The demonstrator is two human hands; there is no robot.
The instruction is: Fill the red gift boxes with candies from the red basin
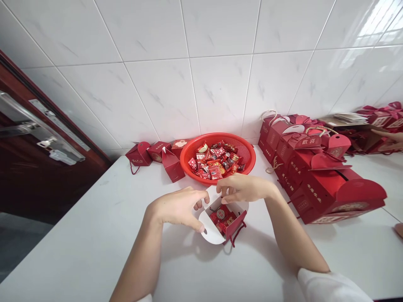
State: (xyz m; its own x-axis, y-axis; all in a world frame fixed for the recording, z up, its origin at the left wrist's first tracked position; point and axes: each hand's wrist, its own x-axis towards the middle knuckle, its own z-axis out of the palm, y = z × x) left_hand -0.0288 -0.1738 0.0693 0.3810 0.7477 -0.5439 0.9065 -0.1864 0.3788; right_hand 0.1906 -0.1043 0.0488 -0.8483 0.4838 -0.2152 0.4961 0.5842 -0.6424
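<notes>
A small red gift box [235, 224] with white inner flaps stands open on the white table, with red-wrapped candies [222, 216] inside. At its left side is my left hand [181, 209], its thumb at the left white flap and its fingers curled but apart from the thumb. My right hand [242, 188] is over the back of the box, its fingers bent down by the back and right flaps; whether they pinch a flap is unclear. A red cord hangs from the box's front right. Behind both hands sits a red plastic basket [249, 161] holding many wrapped candies.
Several small red boxes [138, 155] stand along the wall left of the basket. Rows of larger red boxes [317, 193] fill the right side. Another person's hand [390, 138] shows at the far right. A door with keys [59, 155] is at the left.
</notes>
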